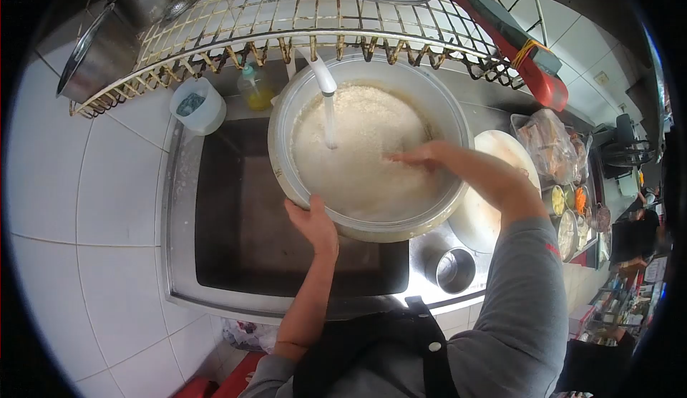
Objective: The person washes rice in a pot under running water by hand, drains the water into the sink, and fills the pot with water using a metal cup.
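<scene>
A large round metal pot point(283, 165) sits over the sink, holding cloudy white water with pale grains that look like rice point(372, 105). My left hand point(315, 228) holds the pot's near left side, thumb and fingers against its outer wall. Inside the pot, my right hand point(424, 156) reaches in from the right with fingers stretched out, the tips at the water's surface and partly blurred. Water runs from a white faucet point(322, 76) into the pot.
The sink basin point(243, 255) lies under the pot. A small metal cup point(455, 270) and a large white round board or lid point(476, 223) are at the right. A wire rack point(250, 12) overhangs the back. A white tub point(199, 108) and a soap bottle point(255, 87) stand back left.
</scene>
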A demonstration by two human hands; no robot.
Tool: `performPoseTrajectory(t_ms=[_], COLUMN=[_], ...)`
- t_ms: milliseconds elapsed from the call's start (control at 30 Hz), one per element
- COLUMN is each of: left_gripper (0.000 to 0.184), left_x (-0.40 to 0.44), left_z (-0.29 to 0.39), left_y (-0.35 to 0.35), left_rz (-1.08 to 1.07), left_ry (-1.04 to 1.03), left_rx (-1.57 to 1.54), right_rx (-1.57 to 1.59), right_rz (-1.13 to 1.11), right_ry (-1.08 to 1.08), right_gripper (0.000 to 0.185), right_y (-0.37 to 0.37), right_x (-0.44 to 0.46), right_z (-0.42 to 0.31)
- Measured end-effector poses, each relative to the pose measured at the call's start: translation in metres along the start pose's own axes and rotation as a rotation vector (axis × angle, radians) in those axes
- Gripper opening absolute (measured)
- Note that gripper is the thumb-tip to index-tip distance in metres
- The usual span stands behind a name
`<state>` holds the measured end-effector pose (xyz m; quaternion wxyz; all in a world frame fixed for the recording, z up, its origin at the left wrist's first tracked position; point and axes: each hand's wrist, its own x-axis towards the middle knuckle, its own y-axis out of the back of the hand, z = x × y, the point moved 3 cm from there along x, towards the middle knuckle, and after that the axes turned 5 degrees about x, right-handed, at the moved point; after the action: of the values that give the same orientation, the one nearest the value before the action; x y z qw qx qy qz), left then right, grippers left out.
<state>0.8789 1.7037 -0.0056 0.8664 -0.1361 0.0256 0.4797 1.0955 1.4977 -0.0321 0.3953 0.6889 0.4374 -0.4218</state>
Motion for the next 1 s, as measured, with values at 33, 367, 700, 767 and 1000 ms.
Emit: performPoseTrajectory(t_ms=[33,367,700,767,1000], left_gripper=[0.039,0.041,0.039,0.041,0.037], left_x=[0.000,0.004,0.002,0.002,0.002], left_z=[0.003,-0.001,-0.006,-0.006,-0.001], left_y=[-0.001,0.006,-0.004,-0.004,-0.005], left_rz=[0.005,-0.029,-0.039,-0.037,-0.030], left_ry=[-0.007,-0.002,-0.019,-0.005,-0.013], left_rx=[0.011,0.018,0.011,0.028,0.060], right_rx=[0.127,0.901,0.879,0.681,0.003], right_rz=[-0.060,-0.208,0.670,0.900,0.738], right_ry=[-0.006,1.030,0.822,0.825,0.825], right_gripper=[0.097,0.037,0.022,0.022,0.028], right_y=[-0.025,-0.093,0.031,0.045,0.071], right_x=[-0.015,0.079,0.103,0.089,0.120], right_z=[-0.012,-0.125,-0.128,-0.134,-0.088])
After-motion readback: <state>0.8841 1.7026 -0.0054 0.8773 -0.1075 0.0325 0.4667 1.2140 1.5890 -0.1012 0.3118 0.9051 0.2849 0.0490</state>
